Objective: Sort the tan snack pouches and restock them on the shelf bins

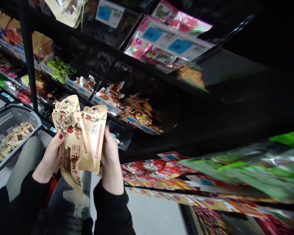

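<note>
Several tan snack bags (71, 140) with cartoon drawings and red print are held up between my hands, fanned over one another. My left hand (50, 156) is closed on the front bags at their left edge, its thumb with a red nail lying on the front. My right hand (111, 160) grips the right edge of the rear bag (94, 140), which shows a white label with a barcode. Most fingers of both hands are hidden behind the bags.
A grey shopping basket (8, 122) with similar bags inside stands on the floor at left. Black shelves with bins of wrapped snacks (139, 109) run across ahead, with price tags (165, 36) above. Hanging packets (159, 168) crowd the right side.
</note>
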Tool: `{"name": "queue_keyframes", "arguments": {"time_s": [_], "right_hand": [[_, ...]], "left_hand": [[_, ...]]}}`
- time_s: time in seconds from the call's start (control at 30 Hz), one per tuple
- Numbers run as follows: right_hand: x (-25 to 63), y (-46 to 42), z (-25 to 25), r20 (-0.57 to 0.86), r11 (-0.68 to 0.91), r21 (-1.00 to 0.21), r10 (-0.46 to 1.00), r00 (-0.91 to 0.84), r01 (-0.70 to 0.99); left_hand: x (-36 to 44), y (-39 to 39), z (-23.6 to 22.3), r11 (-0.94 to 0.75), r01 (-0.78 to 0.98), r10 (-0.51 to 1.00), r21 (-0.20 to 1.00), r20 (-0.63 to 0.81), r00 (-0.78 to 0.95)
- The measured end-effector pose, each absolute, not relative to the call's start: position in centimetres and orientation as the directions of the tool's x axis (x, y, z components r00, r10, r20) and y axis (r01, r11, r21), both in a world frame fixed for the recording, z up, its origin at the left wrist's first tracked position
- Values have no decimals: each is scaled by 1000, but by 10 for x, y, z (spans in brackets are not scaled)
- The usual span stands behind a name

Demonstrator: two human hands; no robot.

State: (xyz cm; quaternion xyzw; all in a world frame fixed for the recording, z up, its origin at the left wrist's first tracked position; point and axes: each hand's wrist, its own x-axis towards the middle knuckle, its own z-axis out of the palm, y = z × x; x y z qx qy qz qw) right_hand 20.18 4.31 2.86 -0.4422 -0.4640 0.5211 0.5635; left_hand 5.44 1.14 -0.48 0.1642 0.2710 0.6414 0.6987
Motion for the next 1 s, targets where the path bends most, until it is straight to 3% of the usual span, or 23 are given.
{"name": "queue_keyframes", "arguments": {"time_s": [0.2, 0.4, 0.47, 0.6, 0.67, 0.73, 0.83, 0.9, 1.0], "right_hand": [[197, 23, 24, 63, 71, -989, 996, 66, -131], [196, 36, 18, 130, 131, -990, 991, -16, 50], [197, 35, 20, 182, 177, -975, 983, 22, 132], [196, 18, 32, 441, 360, -870, 874, 204, 337], [193, 7, 38, 469, 384, -822, 875, 118, 421], [188, 0, 40, 397, 339, -816, 917, 27, 469], [186, -2, 36, 247, 200, -916, 964, 96, 348], [190, 2, 32, 149, 122, -982, 969, 196, 147], [199, 9, 30, 76, 124, -985, 936, 344, -120]], "left_hand": [[50, 11, 1, 198, -718, 980, 667, -150, 131], [47, 12, -3, 322, -699, 945, 639, -179, 272], [48, 12, -3, 325, -698, 946, 638, -217, 242], [51, 12, 3, 243, -658, 967, 713, -236, 101], [53, 12, 6, 180, -621, 978, 763, -205, 32], [54, 12, 6, 123, -583, 983, 803, -177, -36], [54, 12, 2, 79, -539, 979, 839, -167, -116], [52, 13, -2, 55, -521, 974, 852, -161, -161], [46, 16, -6, 18, -521, 969, 854, -144, -203]]}}
